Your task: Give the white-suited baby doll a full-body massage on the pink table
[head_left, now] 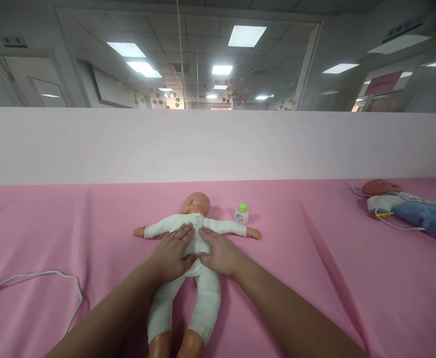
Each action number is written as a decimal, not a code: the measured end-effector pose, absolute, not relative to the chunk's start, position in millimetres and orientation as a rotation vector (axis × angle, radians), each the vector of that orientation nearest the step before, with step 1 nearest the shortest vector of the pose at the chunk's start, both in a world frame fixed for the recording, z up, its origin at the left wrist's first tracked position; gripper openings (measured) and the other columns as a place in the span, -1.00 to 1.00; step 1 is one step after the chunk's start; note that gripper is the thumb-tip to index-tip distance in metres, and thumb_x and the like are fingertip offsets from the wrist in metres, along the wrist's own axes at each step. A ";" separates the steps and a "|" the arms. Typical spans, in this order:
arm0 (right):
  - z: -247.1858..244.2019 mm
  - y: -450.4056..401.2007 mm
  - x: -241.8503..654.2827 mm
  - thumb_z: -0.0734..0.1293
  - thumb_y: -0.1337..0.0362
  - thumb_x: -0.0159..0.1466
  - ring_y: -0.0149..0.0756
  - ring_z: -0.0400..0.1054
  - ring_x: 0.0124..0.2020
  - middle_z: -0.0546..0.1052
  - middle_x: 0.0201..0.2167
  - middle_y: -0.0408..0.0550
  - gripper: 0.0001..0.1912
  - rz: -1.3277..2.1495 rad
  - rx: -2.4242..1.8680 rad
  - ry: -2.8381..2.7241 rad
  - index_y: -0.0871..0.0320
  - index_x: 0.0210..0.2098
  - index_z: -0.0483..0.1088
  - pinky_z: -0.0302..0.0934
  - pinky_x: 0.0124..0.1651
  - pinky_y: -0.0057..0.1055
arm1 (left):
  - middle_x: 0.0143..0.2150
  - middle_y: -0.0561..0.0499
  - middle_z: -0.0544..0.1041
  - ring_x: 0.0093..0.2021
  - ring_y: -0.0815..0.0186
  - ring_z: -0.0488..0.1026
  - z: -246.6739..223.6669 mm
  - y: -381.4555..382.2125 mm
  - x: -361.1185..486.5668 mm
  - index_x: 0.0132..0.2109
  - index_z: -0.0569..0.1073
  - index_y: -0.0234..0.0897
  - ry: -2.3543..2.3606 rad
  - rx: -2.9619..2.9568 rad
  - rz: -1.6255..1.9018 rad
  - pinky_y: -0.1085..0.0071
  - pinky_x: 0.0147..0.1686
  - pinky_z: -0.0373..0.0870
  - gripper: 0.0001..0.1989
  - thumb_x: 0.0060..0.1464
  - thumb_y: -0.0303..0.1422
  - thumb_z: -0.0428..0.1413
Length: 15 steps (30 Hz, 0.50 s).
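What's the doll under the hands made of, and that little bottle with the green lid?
The doll's head looks like smooth vinyl or plastic: it shines a little. Its white covering seems matte cloth, because it wrinkles. The bottle looks pale and cloudy: probably plastic, maybe glass. Its bright, even green lid is probably plastic.

Left hand [173, 256] and right hand [221, 252] — both bare.
Backs smooth and rounded; fingers [183, 232] tapered. Left forearm [117, 306] and right forearm [281, 303] likewise bare, broadening from the wrists [153, 267] — surface appears plain, though too soft-focused to confirm.
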State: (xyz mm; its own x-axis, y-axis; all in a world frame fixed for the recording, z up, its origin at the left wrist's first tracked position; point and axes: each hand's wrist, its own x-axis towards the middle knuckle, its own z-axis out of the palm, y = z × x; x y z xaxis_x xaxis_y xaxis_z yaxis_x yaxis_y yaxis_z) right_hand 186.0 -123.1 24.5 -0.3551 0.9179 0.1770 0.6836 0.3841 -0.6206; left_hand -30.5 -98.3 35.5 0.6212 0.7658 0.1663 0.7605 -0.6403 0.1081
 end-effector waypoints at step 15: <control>16.6 -114.2 191.7 0.42 0.15 0.22 -0.08 -0.23 0.59 -0.10 0.57 0.15 0.04 0.730 -1.397 -2.079 0.28 0.54 -0.10 -0.22 0.57 -0.11 | 0.59 -0.27 -0.07 0.57 -0.10 -0.21 53.8 -90.3 -21.7 0.55 0.03 -0.37 1.286 2.737 0.169 -0.09 0.47 -0.06 -0.08 0.17 -0.11 0.12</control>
State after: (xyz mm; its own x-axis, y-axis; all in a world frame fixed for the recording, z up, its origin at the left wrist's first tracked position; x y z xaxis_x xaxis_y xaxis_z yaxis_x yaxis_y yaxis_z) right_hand 191.7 -114.2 16.6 -0.3277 0.9364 0.1258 0.6524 0.3206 -0.6868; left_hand -21.7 -90.3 53.8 0.6345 0.7711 0.0529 0.7585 -0.6344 0.1493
